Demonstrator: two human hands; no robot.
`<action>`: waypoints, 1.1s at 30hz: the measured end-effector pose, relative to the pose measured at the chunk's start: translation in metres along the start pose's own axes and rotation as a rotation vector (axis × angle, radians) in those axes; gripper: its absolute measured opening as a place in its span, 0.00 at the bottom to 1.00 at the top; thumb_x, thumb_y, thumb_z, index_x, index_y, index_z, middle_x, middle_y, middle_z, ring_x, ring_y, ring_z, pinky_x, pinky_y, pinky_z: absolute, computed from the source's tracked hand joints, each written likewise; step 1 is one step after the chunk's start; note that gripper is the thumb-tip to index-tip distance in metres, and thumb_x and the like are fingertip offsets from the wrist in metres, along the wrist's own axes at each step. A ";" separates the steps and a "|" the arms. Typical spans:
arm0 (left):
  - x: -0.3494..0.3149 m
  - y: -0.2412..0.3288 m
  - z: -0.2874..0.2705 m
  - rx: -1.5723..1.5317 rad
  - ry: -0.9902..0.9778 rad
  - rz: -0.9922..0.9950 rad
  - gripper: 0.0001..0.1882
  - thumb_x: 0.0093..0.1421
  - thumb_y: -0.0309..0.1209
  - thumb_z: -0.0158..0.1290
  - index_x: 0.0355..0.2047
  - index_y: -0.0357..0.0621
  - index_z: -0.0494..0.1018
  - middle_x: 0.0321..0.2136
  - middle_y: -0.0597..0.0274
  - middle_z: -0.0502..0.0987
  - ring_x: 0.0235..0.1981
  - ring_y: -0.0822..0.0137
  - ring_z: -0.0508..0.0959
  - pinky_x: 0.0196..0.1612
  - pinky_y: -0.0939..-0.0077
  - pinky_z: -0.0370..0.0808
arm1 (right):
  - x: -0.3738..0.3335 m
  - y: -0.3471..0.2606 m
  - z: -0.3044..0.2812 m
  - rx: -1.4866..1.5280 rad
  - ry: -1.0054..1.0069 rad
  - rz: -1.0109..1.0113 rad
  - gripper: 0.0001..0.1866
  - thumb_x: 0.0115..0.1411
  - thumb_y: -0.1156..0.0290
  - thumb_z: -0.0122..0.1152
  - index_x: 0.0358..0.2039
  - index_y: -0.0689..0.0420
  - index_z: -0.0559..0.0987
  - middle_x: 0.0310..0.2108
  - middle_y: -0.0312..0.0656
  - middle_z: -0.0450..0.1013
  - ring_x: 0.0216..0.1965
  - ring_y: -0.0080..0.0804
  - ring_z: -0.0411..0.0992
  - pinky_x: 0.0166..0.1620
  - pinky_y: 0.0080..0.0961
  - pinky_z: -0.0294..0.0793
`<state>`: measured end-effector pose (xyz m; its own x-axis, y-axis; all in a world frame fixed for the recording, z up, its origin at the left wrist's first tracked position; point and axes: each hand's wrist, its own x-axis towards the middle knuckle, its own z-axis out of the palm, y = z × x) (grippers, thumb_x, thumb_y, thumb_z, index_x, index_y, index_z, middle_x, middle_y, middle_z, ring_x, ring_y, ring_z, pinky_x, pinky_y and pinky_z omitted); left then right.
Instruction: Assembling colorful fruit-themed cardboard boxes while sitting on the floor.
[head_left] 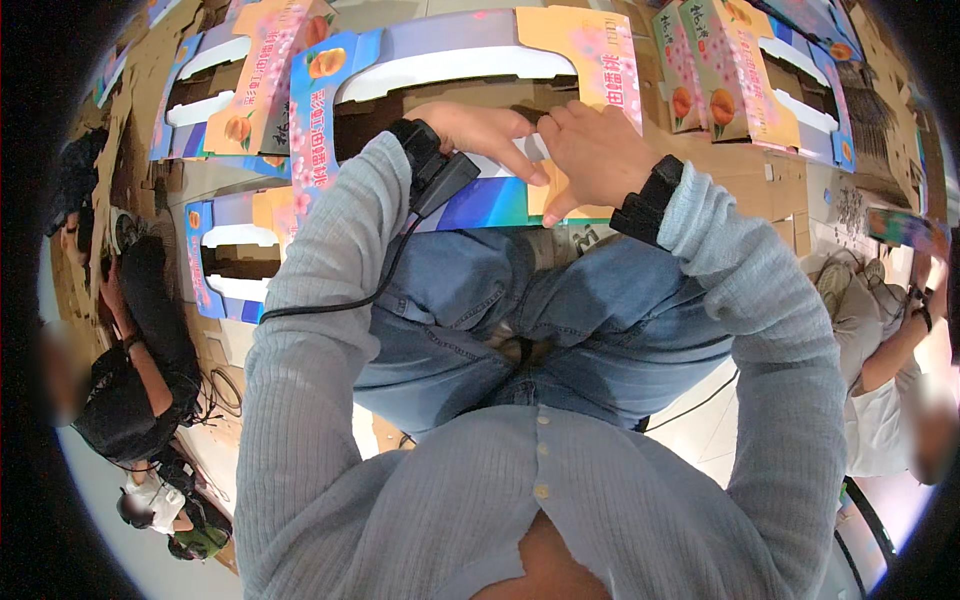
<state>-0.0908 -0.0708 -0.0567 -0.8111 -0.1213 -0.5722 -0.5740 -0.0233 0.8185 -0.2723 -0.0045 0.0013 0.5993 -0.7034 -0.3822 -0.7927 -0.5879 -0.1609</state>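
Observation:
In front of my knees stands a large cardboard gift box, printed with peaches and blossoms in blue, lilac and orange. Its top has a wide cut-out edged in white. My left hand holds the near edge, its thumb on the outer side and its fingers over the rim. Close beside it, my right hand grips the same edge near an orange panel, fingers bent inward and thumb pointing down outside. The parts of the fingers inside the box are partly hidden.
Similar printed boxes stand at the far left, by my left forearm and at the far right. A black cable runs from my left wrist. People sit at the left and right, the latter holding a phone.

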 end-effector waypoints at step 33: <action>-0.043 0.023 0.028 0.633 0.460 0.075 0.37 0.56 0.53 0.53 0.54 0.34 0.65 0.48 0.39 0.73 0.48 0.46 0.74 0.50 0.59 0.71 | -0.019 -0.009 0.010 0.042 0.180 0.005 0.46 0.34 0.39 0.72 0.46 0.60 0.70 0.42 0.43 0.70 0.50 0.40 0.68 0.48 0.40 0.65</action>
<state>-0.0727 -0.0380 -0.0149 -0.8016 -0.5018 -0.3250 -0.5865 0.5546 0.5903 -0.2771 0.0183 0.0006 0.6028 -0.7685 -0.2146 -0.7973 -0.5698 -0.1989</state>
